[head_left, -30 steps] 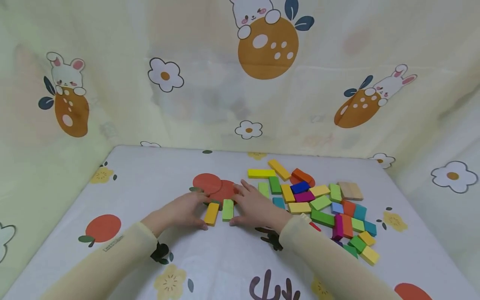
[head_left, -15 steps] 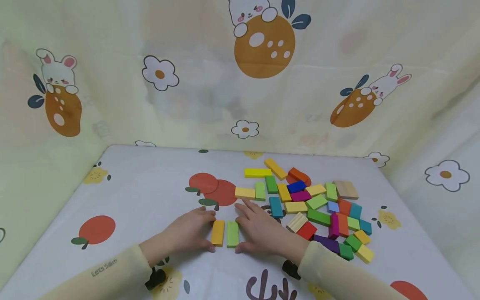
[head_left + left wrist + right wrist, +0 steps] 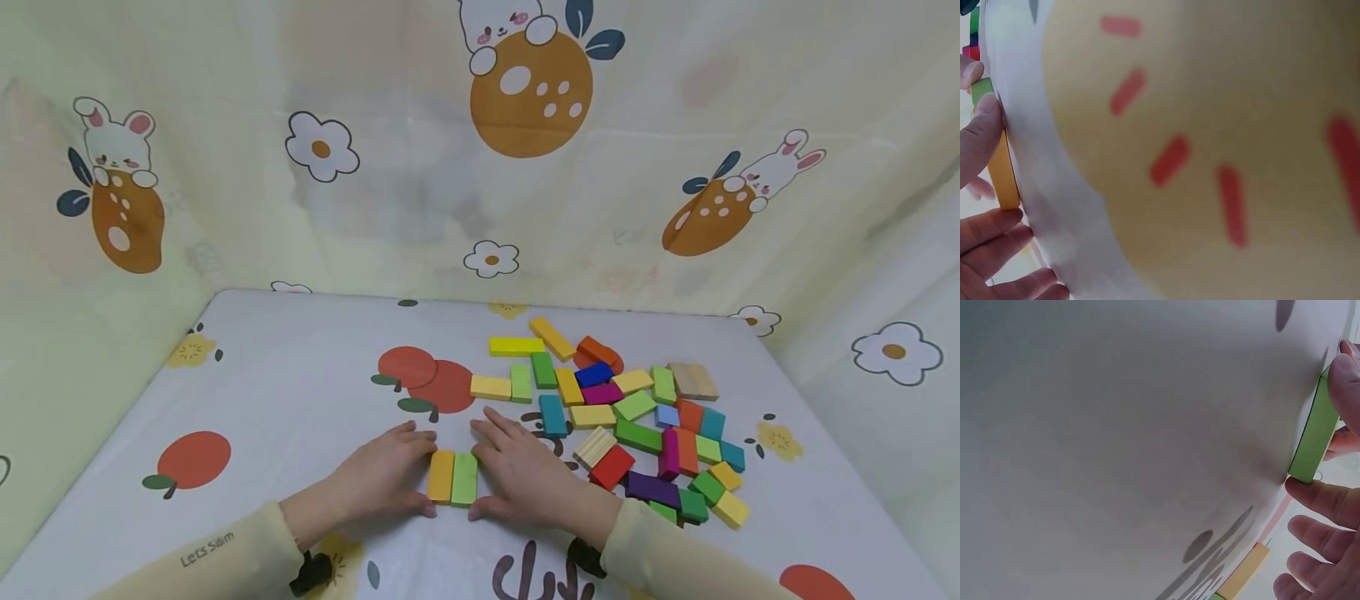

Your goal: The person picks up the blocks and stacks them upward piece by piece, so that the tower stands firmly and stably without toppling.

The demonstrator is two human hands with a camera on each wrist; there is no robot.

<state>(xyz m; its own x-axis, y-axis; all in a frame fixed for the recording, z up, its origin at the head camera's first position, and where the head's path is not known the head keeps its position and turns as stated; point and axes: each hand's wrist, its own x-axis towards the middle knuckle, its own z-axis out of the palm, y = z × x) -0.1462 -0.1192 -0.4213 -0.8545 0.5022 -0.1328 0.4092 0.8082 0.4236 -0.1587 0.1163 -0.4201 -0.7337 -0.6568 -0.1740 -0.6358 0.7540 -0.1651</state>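
Observation:
Two wooden blocks lie flat side by side on the table in the head view, their long sides touching: an orange-yellow block on the left and a light green block on the right. My left hand pinches the orange-yellow one lengthwise; the left wrist view shows its thumb near one end and the index fingertip at the other. In the same way my right hand holds the green block between thumb and index finger, its other fingers spread on the table.
Many coloured blocks lie in a loose cluster to the right, among them a teal block, a red block and a purple block. A pale yellow block lies just beyond my right fingertips. A patterned cloth covers the table.
Both hands have come nearer to me with the two blocks. The gap between the orange-yellow and green blocks has closed, and they now touch.

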